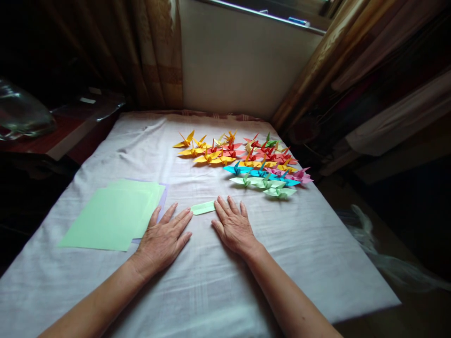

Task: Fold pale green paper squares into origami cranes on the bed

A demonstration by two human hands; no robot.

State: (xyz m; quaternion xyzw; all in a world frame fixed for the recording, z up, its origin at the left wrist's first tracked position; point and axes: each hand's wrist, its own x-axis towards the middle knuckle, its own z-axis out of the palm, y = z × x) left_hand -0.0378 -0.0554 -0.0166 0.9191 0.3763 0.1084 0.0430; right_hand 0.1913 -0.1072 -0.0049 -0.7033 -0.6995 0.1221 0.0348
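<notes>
both hands lying flat and open on the white cloth (211, 281), holding nothing, left hand (164, 239) and right hand (232, 227) flanking the folded green paper (203, 207), fingertips touching it, green sheets (112, 216) left of it, paper cranes (246, 162) beyond it

**Open cloth near, cranes ahead**

We have bare surface (218, 277) all around our hands. The paper stack (109, 216) blocks the left, the cranes (246, 162) crowd the far right, and a folded strip (203, 207) lies between our fingers (183, 217).
</notes>
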